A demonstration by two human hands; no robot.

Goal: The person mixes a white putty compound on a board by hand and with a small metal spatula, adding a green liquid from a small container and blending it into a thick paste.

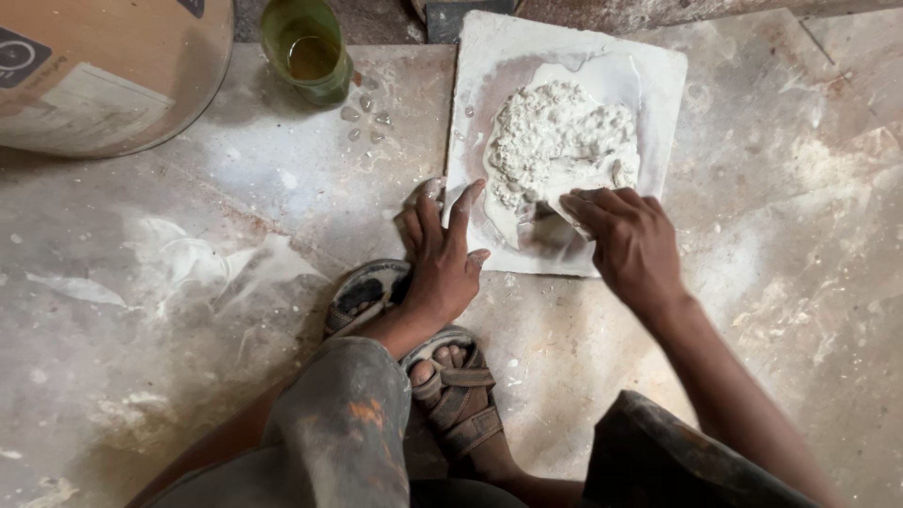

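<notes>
Mixing step, by the look of it: right hand [628,243] closed on a small scraper blade [550,224], its edge in the wet white putty heap [557,141] on the square tile [658,85]. Left hand [440,256], fingers spread, holds nothing, pinning the tile's near edge to the floor [188,282]. Green cup of liquid [308,52] stands just beyond. Next stroke likely needs steady tile pressure, folding dry lumps inward.
</notes>
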